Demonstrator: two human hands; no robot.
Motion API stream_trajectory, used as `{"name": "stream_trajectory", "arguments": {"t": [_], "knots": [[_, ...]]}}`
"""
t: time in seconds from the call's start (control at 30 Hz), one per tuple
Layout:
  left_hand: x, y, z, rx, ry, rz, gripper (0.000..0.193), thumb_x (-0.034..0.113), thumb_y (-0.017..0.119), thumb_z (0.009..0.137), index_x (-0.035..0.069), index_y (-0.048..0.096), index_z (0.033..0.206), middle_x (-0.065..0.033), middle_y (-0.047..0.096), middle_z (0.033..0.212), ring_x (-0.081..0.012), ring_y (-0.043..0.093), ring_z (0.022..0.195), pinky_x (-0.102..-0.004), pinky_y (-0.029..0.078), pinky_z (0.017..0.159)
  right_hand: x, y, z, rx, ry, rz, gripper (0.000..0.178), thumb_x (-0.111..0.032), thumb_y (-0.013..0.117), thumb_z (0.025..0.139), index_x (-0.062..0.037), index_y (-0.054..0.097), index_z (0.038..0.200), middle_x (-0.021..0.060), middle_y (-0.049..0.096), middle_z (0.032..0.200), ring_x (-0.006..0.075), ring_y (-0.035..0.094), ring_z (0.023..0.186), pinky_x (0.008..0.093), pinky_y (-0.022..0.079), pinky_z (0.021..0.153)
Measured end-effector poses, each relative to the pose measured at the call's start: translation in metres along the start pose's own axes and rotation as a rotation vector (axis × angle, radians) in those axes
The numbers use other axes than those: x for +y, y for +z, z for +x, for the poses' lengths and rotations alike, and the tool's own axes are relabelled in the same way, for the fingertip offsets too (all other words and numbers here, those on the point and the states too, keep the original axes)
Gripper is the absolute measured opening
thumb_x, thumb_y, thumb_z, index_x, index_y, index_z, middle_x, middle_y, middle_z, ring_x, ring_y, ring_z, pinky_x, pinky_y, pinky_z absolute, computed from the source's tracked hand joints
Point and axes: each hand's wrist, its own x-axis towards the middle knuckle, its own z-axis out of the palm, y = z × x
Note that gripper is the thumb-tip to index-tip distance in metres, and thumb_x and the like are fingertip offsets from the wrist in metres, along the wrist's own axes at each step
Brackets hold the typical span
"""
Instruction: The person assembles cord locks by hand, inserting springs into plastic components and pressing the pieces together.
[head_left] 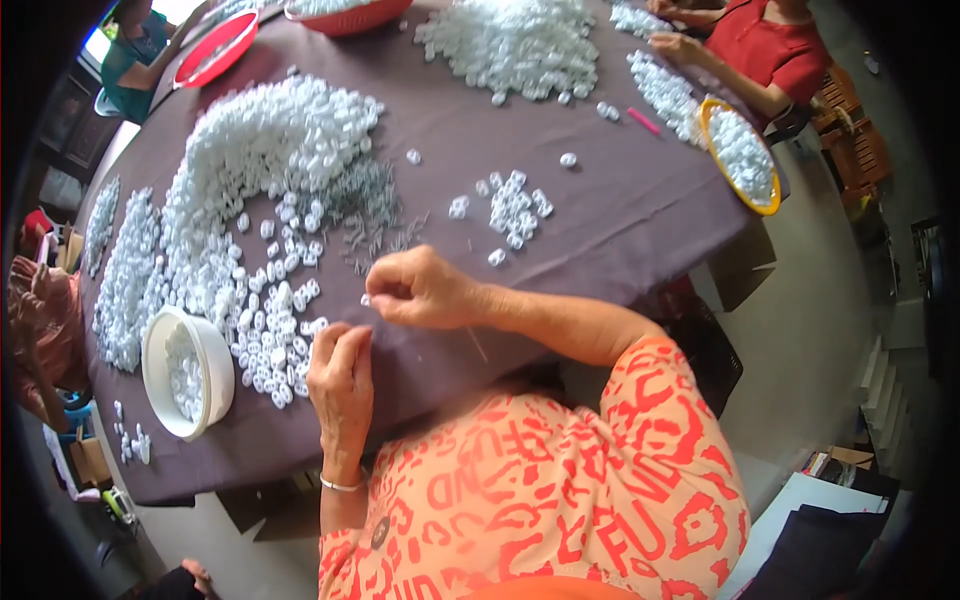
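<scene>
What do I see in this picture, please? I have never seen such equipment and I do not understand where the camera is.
There is no machine here: a person works with two bare hands. The camera is worn on their head and looks down, so its wide lens bends straight edges. Left in the picture is the person's left.

On the dark tablecloth lie heaps of white pieces, with a pile of thin grey parts beside the largest. A white tub stands at the left, a yellow-rimmed basket at the far right.

The right hand seems to pinch a small white piece. The left hand has its fingers curled together; whether they hold anything is hidden.
</scene>
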Motion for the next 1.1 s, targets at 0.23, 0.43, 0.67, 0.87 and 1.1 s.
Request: {"name": "stream_trajectory", "arguments": {"t": [0.23, 0.43, 0.67, 0.87, 1.1], "knots": [[0.010, 0.005, 0.006, 0.121, -0.139, -0.060, 0.013, -0.003, 0.061, 0.078, 0.002, 0.060, 0.091, -0.0111, 0.057, 0.086, -0.0206, 0.056, 0.070, -0.0296, 0.047, 0.060, 0.003, -0.004, -0.004, 0.059, -0.140, -0.017, 0.006, -0.002, 0.060, 0.074, -0.0001, 0.057, 0.079, 0.0055, 0.057, 0.070, 0.0120, 0.052, 0.057, 0.0253, 0.042, 0.051], [0.019, 0.004, -0.001, 0.066, -0.081, -0.300, 0.011, -0.004, 0.061, 0.079, 0.001, 0.059, 0.088, -0.0084, 0.057, 0.087, -0.0157, 0.055, 0.074, -0.0245, 0.046, 0.062, -0.002, -0.008, -0.004, 0.083, -0.054, -0.025, 0.007, -0.002, 0.061, 0.074, -0.0002, 0.057, 0.080, 0.0052, 0.057, 0.069, 0.0109, 0.051, 0.058, 0.0246, 0.041, 0.052], [0.006, 0.003, -0.005, 0.075, -0.424, -0.601, 0.013, -0.003, 0.059, 0.082, -0.001, 0.059, 0.095, -0.0050, 0.058, 0.091, -0.0098, 0.059, 0.072, -0.0206, 0.047, 0.060, 0.000, -0.005, -0.005, 0.109, -0.089, -0.048, 0.007, -0.001, 0.061, 0.074, -0.0007, 0.058, 0.080, 0.0060, 0.057, 0.069, 0.0114, 0.051, 0.057, 0.0248, 0.042, 0.052], [0.009, -0.007, 0.005, 0.075, -0.793, -0.894, 0.017, 0.005, 0.063, 0.082, -0.001, 0.060, 0.097, -0.0059, 0.063, 0.083, -0.0119, 0.063, 0.069, -0.0195, 0.047, 0.056, -0.002, -0.002, -0.008, 0.060, 0.051, 0.090, 0.006, -0.001, 0.059, 0.078, 0.0005, 0.058, 0.084, 0.0002, 0.055, 0.069, 0.0054, 0.050, 0.061, 0.0210, 0.041, 0.053], [0.006, -0.003, 0.011, 0.002, -0.929, -1.378, 0.020, 0.009, 0.063, 0.083, 0.001, 0.059, 0.101, -0.0095, 0.064, 0.090, -0.0158, 0.066, 0.076, -0.0206, 0.049, 0.054, -0.019, -0.015, -0.007, 0.035, 0.404, 0.399, 0.010, -0.007, 0.058, 0.085, 0.0013, 0.058, 0.091, -0.0005, 0.055, 0.069, 0.0021, 0.046, 0.055, 0.0161, 0.036, 0.048]]}}
